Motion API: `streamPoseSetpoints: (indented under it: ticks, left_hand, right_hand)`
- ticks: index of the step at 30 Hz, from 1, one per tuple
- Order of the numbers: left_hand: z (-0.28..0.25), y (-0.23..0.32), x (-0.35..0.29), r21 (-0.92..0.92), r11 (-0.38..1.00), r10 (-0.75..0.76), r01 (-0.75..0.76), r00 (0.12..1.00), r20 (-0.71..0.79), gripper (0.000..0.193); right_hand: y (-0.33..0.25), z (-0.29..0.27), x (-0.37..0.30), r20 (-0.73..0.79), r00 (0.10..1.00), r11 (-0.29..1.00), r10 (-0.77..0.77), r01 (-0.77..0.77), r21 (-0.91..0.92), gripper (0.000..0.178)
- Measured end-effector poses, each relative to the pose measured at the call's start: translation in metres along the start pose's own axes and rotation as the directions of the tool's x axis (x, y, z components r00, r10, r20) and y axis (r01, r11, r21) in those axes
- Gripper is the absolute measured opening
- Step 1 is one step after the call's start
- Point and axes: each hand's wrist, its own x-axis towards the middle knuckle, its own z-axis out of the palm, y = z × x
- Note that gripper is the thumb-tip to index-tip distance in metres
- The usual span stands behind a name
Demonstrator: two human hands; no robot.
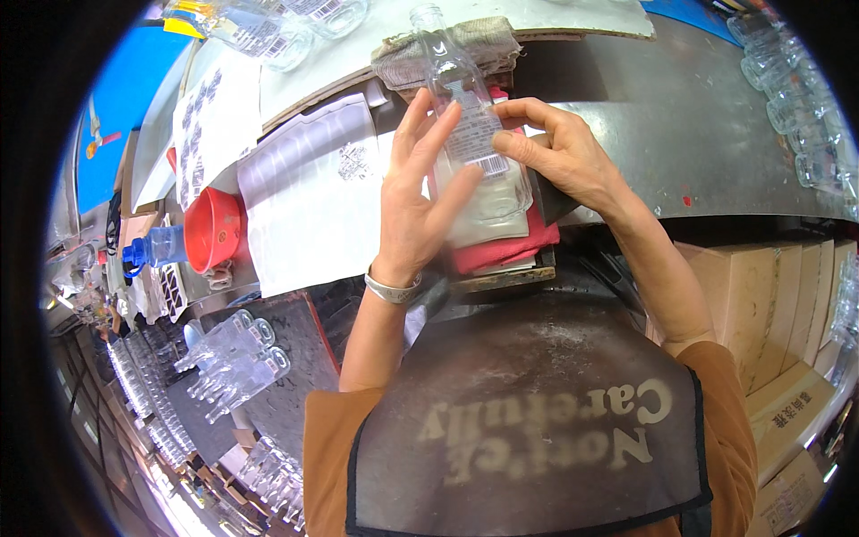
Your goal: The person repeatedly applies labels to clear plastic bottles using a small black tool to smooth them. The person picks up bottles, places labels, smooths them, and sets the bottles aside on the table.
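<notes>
A clear glass bottle (447, 72) lies in front of me, its neck pointing away and resting on a folded grey cloth (490, 43). A clear label (474, 143) with fine print and a barcode sits on its side. My right hand (564, 152) is at the bottle's right side, its thumb on the label's edge and its forefinger on the glass. Along the left side is my left hand (416, 192), fingers apart and reaching over the bottle, thumb blurred. Under the bottle is a pad with a red cloth (514, 246).
White sheets (313, 206) lie to the left, beside a red bowl (213, 230) and a blue-capped plastic bottle (161, 246). More glass bottles (242, 353) lie lower left; others (787, 107) stand at far right. Cardboard boxes (761, 295) are stacked by my right arm.
</notes>
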Motion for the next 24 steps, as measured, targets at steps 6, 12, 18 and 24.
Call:
streamPoseSetpoints:
  ticks: [6, 12, 18, 24]
  left_hand:
    - [0.002, -0.002, 0.000, -0.008, 1.000, 0.010, -0.010, 1.000, -0.006, 0.060]
    - [0.000, 0.000, 0.001, -0.002, 1.000, 0.003, -0.003, 1.000, -0.003, 0.060]
    - [0.000, 0.002, 0.001, 0.008, 1.000, 0.005, -0.004, 1.000, -0.005, 0.060]
    - [0.001, -0.001, -0.001, 0.036, 0.999, 0.008, -0.007, 1.000, -0.027, 0.062]
  right_hand:
    - [0.003, -0.001, -0.001, -0.008, 1.000, 1.000, -0.023, 0.023, -0.019, 0.052]
    - [0.029, -0.018, 0.005, -0.103, 0.981, 0.947, 0.162, -0.125, 0.295, 0.046]
    - [-0.002, -0.026, 0.000, -0.248, 0.968, 0.966, -0.033, 0.095, 0.239, 0.033]
    - [-0.043, -0.029, 0.027, -0.191, 0.874, 0.812, -0.447, 0.307, -0.497, 0.034]
